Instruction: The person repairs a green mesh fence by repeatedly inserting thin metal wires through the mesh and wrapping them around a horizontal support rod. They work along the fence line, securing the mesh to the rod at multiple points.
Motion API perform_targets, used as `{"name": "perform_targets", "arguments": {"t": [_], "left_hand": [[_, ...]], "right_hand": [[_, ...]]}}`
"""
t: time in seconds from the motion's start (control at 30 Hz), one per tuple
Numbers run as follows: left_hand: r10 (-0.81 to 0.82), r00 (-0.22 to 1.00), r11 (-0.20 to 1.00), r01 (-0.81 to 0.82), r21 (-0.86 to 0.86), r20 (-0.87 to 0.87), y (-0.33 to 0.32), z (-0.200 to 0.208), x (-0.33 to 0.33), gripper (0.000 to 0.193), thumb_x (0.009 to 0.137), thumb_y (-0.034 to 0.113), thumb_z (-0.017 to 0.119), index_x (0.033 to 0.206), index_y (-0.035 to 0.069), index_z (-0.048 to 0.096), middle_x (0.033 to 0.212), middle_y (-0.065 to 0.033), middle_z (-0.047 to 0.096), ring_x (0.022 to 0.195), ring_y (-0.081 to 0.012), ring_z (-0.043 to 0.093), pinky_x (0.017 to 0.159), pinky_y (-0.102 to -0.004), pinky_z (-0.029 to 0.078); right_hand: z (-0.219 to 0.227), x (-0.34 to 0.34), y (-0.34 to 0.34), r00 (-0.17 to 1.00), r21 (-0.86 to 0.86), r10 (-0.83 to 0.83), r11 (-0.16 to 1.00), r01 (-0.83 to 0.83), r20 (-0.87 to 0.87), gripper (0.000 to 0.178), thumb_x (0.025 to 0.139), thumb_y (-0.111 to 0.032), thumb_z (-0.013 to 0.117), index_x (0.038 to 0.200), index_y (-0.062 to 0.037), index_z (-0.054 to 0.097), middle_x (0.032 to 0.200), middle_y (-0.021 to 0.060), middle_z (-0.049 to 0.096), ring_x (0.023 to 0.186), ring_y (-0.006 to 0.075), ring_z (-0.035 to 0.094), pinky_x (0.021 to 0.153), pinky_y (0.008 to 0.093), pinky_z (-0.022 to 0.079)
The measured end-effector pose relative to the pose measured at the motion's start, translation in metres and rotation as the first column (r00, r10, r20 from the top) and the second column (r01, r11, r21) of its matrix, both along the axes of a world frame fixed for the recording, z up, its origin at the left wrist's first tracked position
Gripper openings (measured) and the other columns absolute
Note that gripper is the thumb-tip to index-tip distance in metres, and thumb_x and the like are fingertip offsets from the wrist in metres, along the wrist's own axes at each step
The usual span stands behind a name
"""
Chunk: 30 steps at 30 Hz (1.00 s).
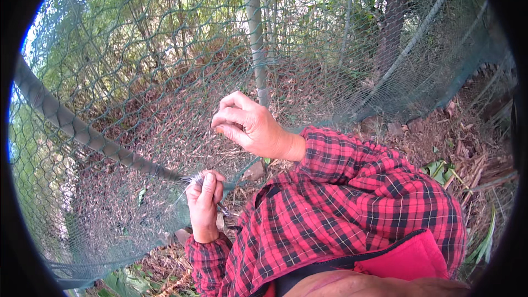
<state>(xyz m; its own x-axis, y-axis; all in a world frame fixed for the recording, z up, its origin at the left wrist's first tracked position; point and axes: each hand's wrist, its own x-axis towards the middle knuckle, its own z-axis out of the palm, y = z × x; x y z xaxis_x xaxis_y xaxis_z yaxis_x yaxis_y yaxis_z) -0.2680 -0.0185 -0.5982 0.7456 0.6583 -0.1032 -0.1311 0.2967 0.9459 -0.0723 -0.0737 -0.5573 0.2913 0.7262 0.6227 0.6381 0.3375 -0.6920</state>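
Left hand (203, 203), knuckles up, below and to the left of the right hand (257, 127): its grip is pressed together, thumb against the curled forefinger, pinching whitish strands (191, 179). The strands fan out from the fingers beside the lower end of a slanting pole (104, 144). The right hand is raised before the green net (434, 85), its fingers bent toward the thumb; whether this grip holds anything thin cannot be told. An upright pole (252, 16) stands behind the right hand. The net spreads across the view, dense toward its lower edge. A stone (254, 171) lies on the leaf-littered ground (462, 132) between the left hand and the plaid shirt (379, 214).
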Motion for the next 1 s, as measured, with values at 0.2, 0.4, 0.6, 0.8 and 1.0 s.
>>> {"name": "perform_targets", "arguments": {"t": [0.2, 0.4, 0.6, 0.8, 1.0], "left_hand": [[0.035, 0.995, 0.974, -0.013, 0.227, -0.09, -0.002, 0.004, 0.0, 0.019, 0.093, 0.013, 0.049, 0.085, 0.0, 0.059, 0.059, 0.0044, 0.044, 0.052, -0.0028, 0.035, 0.047, -0.0192, 0.026], [-0.012, 0.985, 0.924, 0.076, 0.374, -0.172, -0.004, -0.009, 0.0, 0.02, 0.093, 0.015, 0.05, 0.085, 0.001, 0.061, 0.059, 0.0037, 0.049, 0.053, -0.003, 0.041, 0.047, -0.0192, 0.031], [-0.015, 0.997, 0.982, 0.03, 0.186, -0.081, -0.007, -0.03, -0.01, 0.024, 0.095, 0.019, 0.045, 0.093, 0.0, 0.06, 0.063, -0.0015, 0.054, 0.05, -0.0058, 0.045, 0.046, -0.0191, 0.034], [0.317, 0.944, 0.918, -0.329, 0.223, 0.088, 0.016, -0.01, -0.045, 0.035, 0.094, 0.016, 0.045, 0.126, 0.001, 0.045, 0.066, -0.005, 0.06, 0.043, -0.0034, 0.041, 0.039, -0.0175, 0.033], [0.323, 0.779, 0.782, -0.54, 0.311, 0.538, 0.071, 0.121, -0.057, 0.044, 0.093, 0.013, 0.045, 0.134, 0.0, 0.034, 0.055, 0.0007, 0.049, 0.034, -0.0006, 0.028, 0.031, -0.0162, 0.02]], "right_hand": [[0.004, 0.001, -0.003, 0.657, -0.207, 0.236, 0.827, -0.522, -0.716, 0.014, 0.091, -0.014, 0.052, 0.1, -0.0044, 0.056, 0.09, 0.006, 0.061, 0.077, 0.0119, 0.06, 0.065, 0.0261, 0.05], [0.014, -0.009, 0.001, 0.264, 0.027, 0.263, 0.754, -0.657, -0.928, 0.017, 0.089, -0.014, 0.054, 0.102, -0.0033, 0.054, 0.089, 0.0067, 0.061, 0.073, 0.0112, 0.06, 0.063, 0.023, 0.05], [0.041, 0.002, -0.009, 0.411, -0.063, 0.337, 0.704, -0.708, -0.847, 0.022, 0.089, -0.009, 0.053, 0.109, -0.0014, 0.053, 0.084, 0.0054, 0.061, 0.052, 0.0025, 0.041, 0.047, 0.0158, 0.033], [0.123, 0.047, -0.027, 0.742, 0.038, 0.373, 0.904, -0.426, -0.557, 0.023, 0.09, -0.004, 0.047, 0.109, 0.0005, 0.057, 0.092, 0.0118, 0.064, 0.052, 0.0029, 0.045, 0.045, 0.0154, 0.037], [0.235, 0.087, -0.012, 0.747, 0.509, 0.62, 0.736, -0.446, -0.241, 0.028, 0.091, -0.004, 0.041, 0.116, 0.0066, 0.05, 0.108, 0.0188, 0.06, 0.065, 0.0072, 0.056, 0.052, 0.0164, 0.049]]}}
